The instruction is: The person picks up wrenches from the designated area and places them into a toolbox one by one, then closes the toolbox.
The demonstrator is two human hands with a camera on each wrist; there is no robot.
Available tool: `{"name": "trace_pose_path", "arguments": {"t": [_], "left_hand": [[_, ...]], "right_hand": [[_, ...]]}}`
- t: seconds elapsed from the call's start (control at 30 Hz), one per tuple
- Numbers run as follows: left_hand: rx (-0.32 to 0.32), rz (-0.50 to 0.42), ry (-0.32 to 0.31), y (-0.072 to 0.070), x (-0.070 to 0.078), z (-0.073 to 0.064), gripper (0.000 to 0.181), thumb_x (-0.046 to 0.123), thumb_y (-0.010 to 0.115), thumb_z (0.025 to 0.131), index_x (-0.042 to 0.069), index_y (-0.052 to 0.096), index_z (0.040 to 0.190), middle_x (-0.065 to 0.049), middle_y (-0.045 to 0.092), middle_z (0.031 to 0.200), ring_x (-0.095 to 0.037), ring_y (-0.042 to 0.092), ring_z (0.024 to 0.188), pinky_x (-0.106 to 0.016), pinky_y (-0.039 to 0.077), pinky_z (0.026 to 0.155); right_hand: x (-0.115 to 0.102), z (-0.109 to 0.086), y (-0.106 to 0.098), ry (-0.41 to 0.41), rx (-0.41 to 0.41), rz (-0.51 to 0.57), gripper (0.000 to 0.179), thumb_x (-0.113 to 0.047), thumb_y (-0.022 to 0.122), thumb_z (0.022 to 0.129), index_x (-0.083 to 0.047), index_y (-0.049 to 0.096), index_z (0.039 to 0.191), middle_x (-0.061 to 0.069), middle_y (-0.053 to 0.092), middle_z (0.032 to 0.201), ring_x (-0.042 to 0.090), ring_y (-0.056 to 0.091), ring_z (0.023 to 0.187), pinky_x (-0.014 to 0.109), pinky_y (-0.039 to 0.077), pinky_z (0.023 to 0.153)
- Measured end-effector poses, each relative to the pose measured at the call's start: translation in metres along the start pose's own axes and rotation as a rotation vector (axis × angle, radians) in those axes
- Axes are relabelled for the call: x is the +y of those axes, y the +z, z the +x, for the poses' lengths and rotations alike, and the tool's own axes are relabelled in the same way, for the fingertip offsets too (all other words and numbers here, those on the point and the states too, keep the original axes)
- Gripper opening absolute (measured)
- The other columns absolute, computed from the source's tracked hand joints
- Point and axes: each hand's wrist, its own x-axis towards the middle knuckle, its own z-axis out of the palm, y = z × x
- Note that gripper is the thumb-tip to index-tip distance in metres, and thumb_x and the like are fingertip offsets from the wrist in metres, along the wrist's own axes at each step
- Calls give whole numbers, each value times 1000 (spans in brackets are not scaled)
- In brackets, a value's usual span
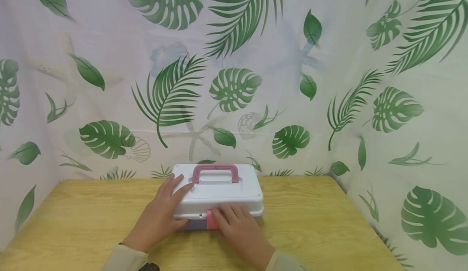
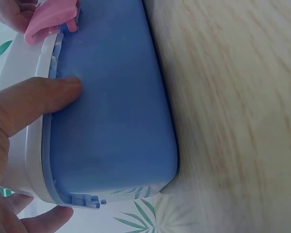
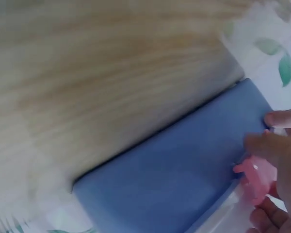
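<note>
A storage box [image 1: 219, 191] with a white lid and a blue lower part stands on the table, a pink carrying handle [image 1: 215, 168] on top. My left hand [image 1: 161, 210] rests on its left front corner. The fingers spread straight over the lid, while the thumb [image 2: 53, 94] presses on the blue front just below the lid's rim. With my right hand [image 1: 237, 228] I pinch the pink latch [image 3: 257, 177] at the middle of the front. In the left wrist view the latch tilts out from the box. The inside of the box is hidden.
The wooden table [image 1: 314, 222] extends on both sides of the box. Close behind it hangs a white cloth [image 1: 234, 31] printed with green leaves, which also runs along the left and right sides. A dark band [image 1: 149, 267] shows by the left sleeve.
</note>
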Motion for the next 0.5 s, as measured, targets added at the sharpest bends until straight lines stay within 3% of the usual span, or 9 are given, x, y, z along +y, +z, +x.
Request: {"name": "trace_pose_path", "arguments": {"t": [0.13,0.37,0.5], "left_hand": [[-18,-6,-16,0,1,0,95,25,97,69,23,51,152,-12,35,164,-40,24,154,-63,52,100],[1,-29,13,2,0,0,81,22,97,70,26,60,143,-15,36,163,-43,21,154,-63,51,101],[4,-17,31,2,0,1,74,22,98,69,24,64,135,-16,38,162,-44,22,154,-60,52,101]], "right_hand": [[1,-1,1,-16,-19,-14,36,-12,54,96,-10,68,129,6,62,120,23,56,106,36,49,96],[1,-1,3,-24,-103,6,37,-5,69,88,-14,69,125,5,60,118,23,56,109,36,48,100],[-1,1,7,-22,-125,-25,35,-5,70,88,-15,68,121,3,59,113,22,55,105,34,48,96]]}}
